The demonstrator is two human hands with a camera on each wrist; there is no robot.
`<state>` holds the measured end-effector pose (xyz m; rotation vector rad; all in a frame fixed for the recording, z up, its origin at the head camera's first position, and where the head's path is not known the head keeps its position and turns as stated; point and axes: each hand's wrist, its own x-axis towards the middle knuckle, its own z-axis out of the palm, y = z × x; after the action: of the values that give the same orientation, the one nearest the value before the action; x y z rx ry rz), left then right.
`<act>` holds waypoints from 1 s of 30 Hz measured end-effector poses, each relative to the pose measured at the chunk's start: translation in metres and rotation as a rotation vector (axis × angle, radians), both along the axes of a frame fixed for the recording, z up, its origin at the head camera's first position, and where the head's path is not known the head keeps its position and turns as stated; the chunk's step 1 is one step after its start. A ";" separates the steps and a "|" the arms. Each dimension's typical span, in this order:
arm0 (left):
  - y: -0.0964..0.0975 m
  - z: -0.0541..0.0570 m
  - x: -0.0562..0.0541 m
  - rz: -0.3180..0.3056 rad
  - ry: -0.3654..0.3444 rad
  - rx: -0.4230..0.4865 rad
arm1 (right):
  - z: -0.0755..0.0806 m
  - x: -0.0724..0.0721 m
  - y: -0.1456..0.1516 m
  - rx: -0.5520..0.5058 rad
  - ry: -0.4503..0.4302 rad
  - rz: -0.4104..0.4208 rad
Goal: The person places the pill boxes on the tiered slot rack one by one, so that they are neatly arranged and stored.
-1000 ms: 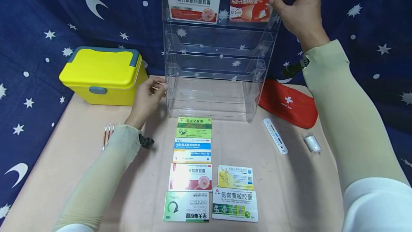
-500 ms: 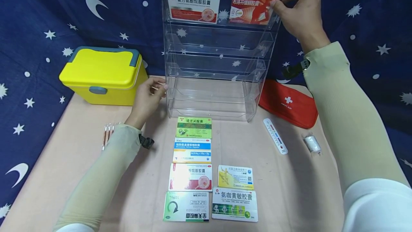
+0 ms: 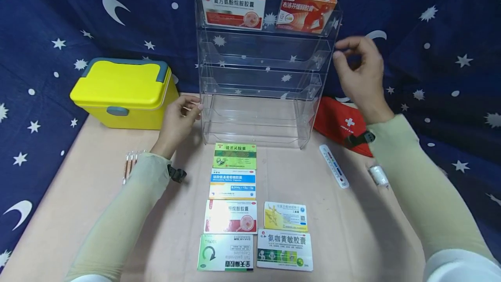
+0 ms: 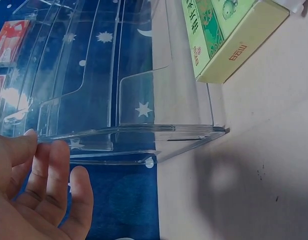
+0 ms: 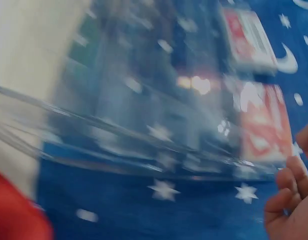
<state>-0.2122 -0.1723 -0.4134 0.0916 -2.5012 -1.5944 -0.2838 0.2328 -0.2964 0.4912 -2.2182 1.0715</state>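
Note:
A clear tiered display rack (image 3: pixel 256 132) stands at the back of the table. My left hand (image 3: pixel 181 121) pinches its left side edge between thumb and fingers; in the left wrist view the fingertips (image 4: pixel 58 147) meet the plastic edge. On the top tier lean a white-and-red medicine box (image 3: pixel 233 5) at left and a red-orange medicine box (image 3: pixel 306 11) at right. My right hand (image 3: pixel 362 71) holds nothing, its fingers loosely bent beside the rack's right side, below the red-orange box. The right wrist view is blurred.
Flat medicine boxes lie in front of the rack, among them a green box (image 3: pixel 235 156) and a yellow box (image 3: pixel 285 216). A yellow case (image 3: pixel 121 95) and cotton swabs (image 3: pixel 130 164) are left. Right are a red first-aid pouch (image 3: pixel 340 121), thermometer card (image 3: pixel 334 166) and wrapped roll (image 3: pixel 378 176).
My right hand has let go of the red-orange box and moved down along the rack's right side. That box now leans back on the top tier. My left hand stays at the rack's edge.

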 end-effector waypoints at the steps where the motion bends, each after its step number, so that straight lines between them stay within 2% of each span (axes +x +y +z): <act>1: 0.000 0.000 0.000 -0.001 -0.002 0.001 | -0.014 0.013 0.002 0.000 -0.040 0.040; 5: -0.002 0.000 0.002 -0.002 0.006 0.008 | -0.069 0.063 0.010 0.090 -0.250 0.189; 8: -0.003 0.000 0.003 0.002 0.023 0.008 | -0.104 0.097 0.015 0.205 -0.420 0.259; 12: -0.002 -0.001 0.003 -0.001 0.036 0.008 | -0.139 0.139 0.021 0.287 -0.611 0.310; 14: 0.000 -0.001 0.002 -0.006 0.033 0.010 | -0.152 0.158 0.024 0.298 -0.668 0.315; 17: 0.001 -0.001 0.002 -0.002 0.027 0.009 | -0.165 0.181 0.025 0.316 -0.716 0.299; 21: 0.000 0.000 0.002 0.009 0.028 0.005 | -0.174 0.202 0.025 0.351 -0.740 0.264; 25: 0.001 0.000 0.004 0.004 0.028 0.005 | -0.177 0.216 0.026 0.365 -0.768 0.238; 30: 0.003 -0.001 0.003 0.003 0.030 0.002 | -0.180 0.224 0.025 0.369 -0.794 0.203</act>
<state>-0.2091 -0.1695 -0.4141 0.0709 -2.4757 -1.5849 -0.0599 0.2582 -0.4767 0.5068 -3.1573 1.0789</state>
